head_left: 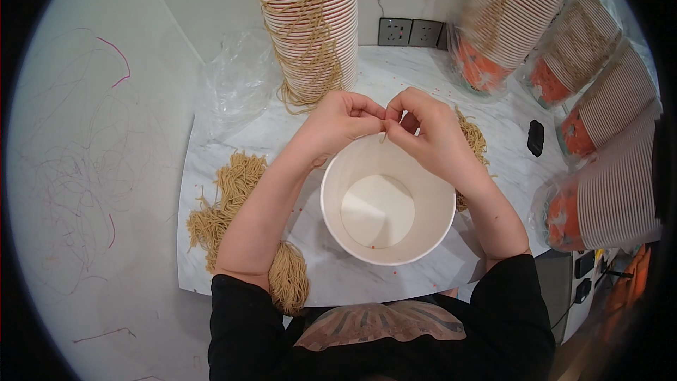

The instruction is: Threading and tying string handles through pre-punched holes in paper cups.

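A white paper bucket [388,255] stands before me with its mouth up, and a small red speck lies on its inner bottom. At its far rim, my left hand [347,118] and my right hand [431,127] meet, fingertips pinched together. From between them pokes a short end of tan string [383,138], crossing the rim; the rest of it is hidden by the fingers. Bundles of the same tan string [236,187] lie left of my left forearm. Another bundle [289,279] hangs at the near edge, and one more [474,142] sits behind my right wrist.
A tall stack of nested buckets [338,28] with strings draped over it rises at the back. Several plastic-wrapped stacks [620,183] line the right side. Crumpled clear plastic [240,77], a small black object [536,138] and wall sockets [410,32] surround the marble-patterned table [381,286].
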The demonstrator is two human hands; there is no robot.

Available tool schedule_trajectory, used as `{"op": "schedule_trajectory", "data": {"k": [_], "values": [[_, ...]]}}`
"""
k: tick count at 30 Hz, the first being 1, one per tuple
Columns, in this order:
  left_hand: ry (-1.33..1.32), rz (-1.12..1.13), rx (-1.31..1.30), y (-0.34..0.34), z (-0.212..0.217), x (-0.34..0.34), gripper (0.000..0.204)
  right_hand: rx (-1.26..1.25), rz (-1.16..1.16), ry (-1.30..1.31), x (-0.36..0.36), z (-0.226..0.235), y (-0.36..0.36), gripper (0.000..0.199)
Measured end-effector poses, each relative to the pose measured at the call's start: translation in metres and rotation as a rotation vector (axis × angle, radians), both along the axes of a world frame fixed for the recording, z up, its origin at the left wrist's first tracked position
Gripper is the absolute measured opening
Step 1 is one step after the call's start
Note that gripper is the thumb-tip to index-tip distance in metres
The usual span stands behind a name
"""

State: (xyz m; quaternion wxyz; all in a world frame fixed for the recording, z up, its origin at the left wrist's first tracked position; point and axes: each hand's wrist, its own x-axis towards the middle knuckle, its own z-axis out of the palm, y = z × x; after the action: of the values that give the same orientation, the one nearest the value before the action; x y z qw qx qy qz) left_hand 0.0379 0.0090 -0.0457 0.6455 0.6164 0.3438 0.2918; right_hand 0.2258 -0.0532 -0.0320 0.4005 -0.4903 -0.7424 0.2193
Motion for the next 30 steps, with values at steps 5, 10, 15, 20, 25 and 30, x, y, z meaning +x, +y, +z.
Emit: {"op": "schedule_trajectory", "data": {"k": [5, 10, 15, 20, 25, 30], "values": [[-0.011, 0.010, 0.015, 0.005, -0.009, 0.001, 0.011, -0.005, -0.010, -0.016, -0.001, 0.001, -0.002, 0.014], [-0.050, 0.067, 0.166, 0.005, -0.012, 0.005, 0.011, -0.002, -0.036, 0.016, -0.001, 0.001, -0.001, 0.015], [-0.132, 0.046, 0.191, 0.006, -0.011, 0.007, 0.012, -0.058, -0.036, 0.170, 0.004, -0.006, 0.006, 0.013], [-0.189, 0.030, 0.227, 0.006, -0.008, 0.005, 0.010, -0.156, 0.027, 0.310, 0.008, -0.005, 0.009, 0.012], [-0.172, -0.018, 0.220, 0.006, 0.000, 0.000, 0.010, -0.285, 0.107, 0.404, 0.011, 0.001, 0.008, 0.011], [-0.180, -0.006, 0.223, 0.005, 0.001, 0.000, 0.010, -0.379, 0.147, 0.463, 0.014, 0.001, 0.011, 0.009]]}}
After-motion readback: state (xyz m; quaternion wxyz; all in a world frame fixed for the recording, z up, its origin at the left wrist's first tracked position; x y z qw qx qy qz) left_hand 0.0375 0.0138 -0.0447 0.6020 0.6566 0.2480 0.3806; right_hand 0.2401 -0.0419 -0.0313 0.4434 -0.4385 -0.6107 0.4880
